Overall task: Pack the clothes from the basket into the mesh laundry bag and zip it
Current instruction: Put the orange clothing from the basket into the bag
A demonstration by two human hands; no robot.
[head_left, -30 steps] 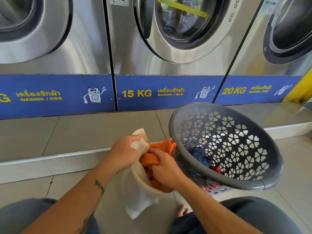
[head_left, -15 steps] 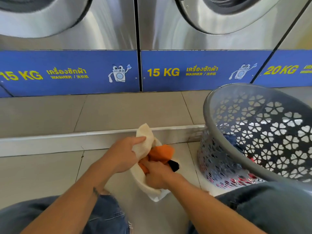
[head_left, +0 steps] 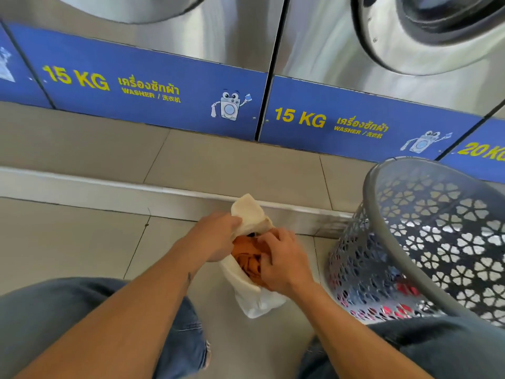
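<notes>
- Along the top, two steel washers (head_left: 240,36) stand side by side, each with a blue panel (head_left: 153,86) below reading "15 KG"; a third panel at far right reads "20 K", cut off by the frame edge.
- Below them runs a tiled step (head_left: 218,160) with a pale edge, then the tiled floor (head_left: 68,242).
- At lower left, a knee in blue jeans (head_left: 54,310) fills the corner, with the left forearm reaching over it toward the middle.
- The left hand (head_left: 216,236) is clenched on the upper edge of the bag (head_left: 248,214), pinching the cream mesh and holding its mouth open; a flap of the mesh stands up above the fingers.
- The bag hangs between the two hands, in front of the step; its lower end (head_left: 257,305) is near the floor, but I cannot tell whether it touches.
- An orange cloth (head_left: 247,258) sits bunched in the bag's mouth, with a small dark bit showing at its upper edge.
- The right hand (head_left: 284,261) is curled over the cloth and the bag's right edge, fingers bent down into the opening; whether it grips the cloth or only presses on it, I cannot tell.
- To the right, well clear of the bag, a grey basket (head_left: 388,214) with flower-shaped holes stands tilted; red and blue clothes (head_left: 393,296) show through its wall near the bottom.
- At lower right, the other knee (head_left: 437,348) overlaps the basket's base.
</notes>
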